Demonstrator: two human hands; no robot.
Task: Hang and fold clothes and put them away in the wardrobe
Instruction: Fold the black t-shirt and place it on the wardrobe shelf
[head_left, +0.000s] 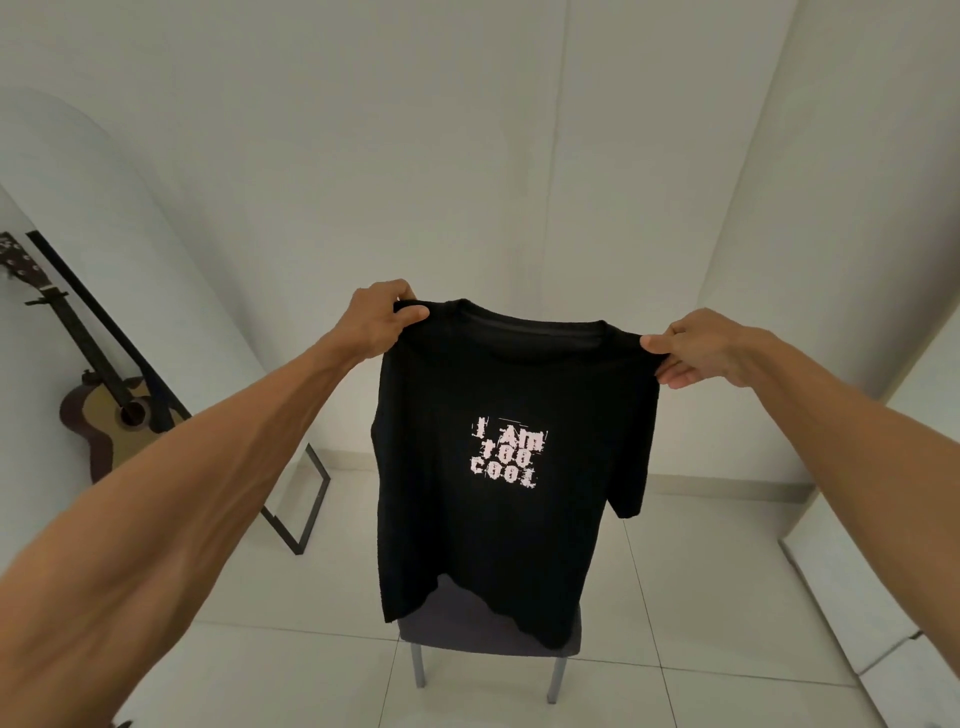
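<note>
Left hand (383, 316) and right hand (698, 349) are each pinching a shoulder of the black T-shirt (511, 467), fingers closed on fabric. Shirt is hanging spread, printed side near, above a grey chair (488, 631).

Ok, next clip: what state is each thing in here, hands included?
black T-shirt: held up by both shoulders, hanging unfolded, print facing the camera
left hand: fingers grip one shoulder
right hand: fingers pinch the other shoulder
chair: upright, seat partly hidden behind the shirt
guitar: upright by the wall
black frame: leaning against the wall
</note>
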